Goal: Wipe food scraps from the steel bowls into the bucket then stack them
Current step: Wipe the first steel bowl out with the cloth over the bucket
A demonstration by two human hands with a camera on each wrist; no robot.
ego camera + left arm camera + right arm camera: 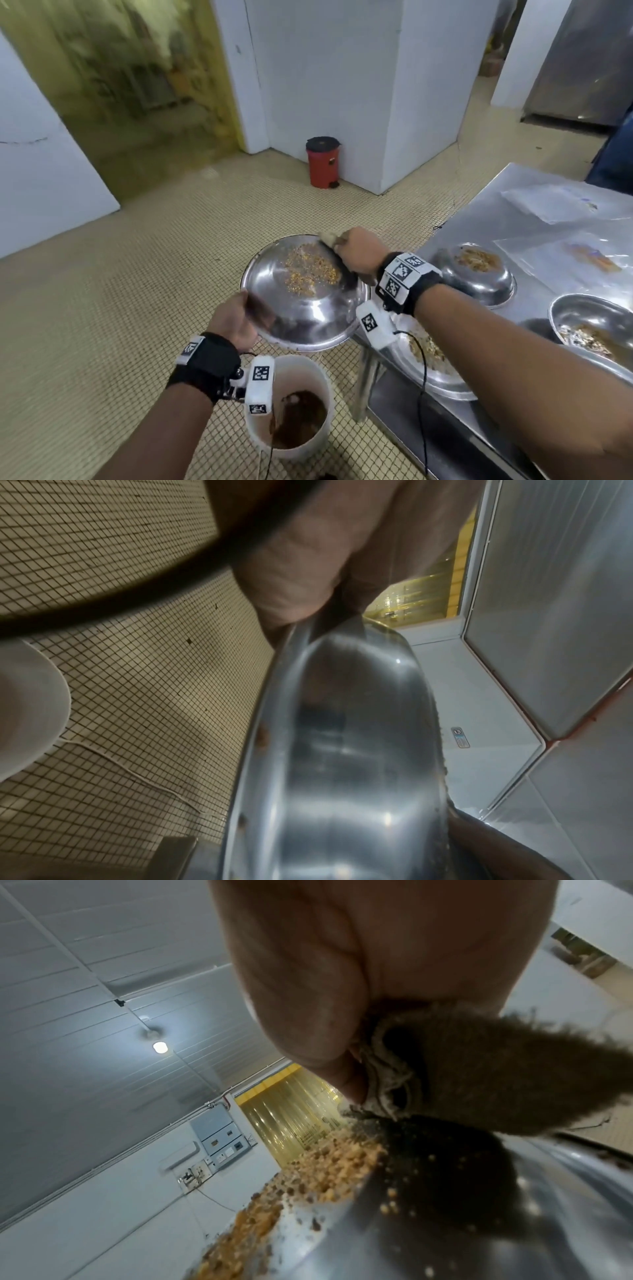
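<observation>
My left hand (236, 318) grips the near left rim of a steel bowl (301, 308) and holds it tilted in the air, above and a little beyond the white bucket (291, 407). Yellow-brown food scraps (311, 270) cling to the bowl's upper inside. My right hand (352, 253) grips a brownish cloth (329, 240) and presses it against the bowl's far right inner side. In the right wrist view the cloth (479, 1080) sits against the scraps (329, 1164). The left wrist view shows the bowl's underside (342, 750) under my fingers (291, 569).
A steel table (534, 212) on the right carries three more bowls with scraps (479, 270) (589, 325) (428, 359) and plastic sheets. The bucket holds brown waste. A red pedal bin (322, 162) stands by the white pillar. The floor is tiled.
</observation>
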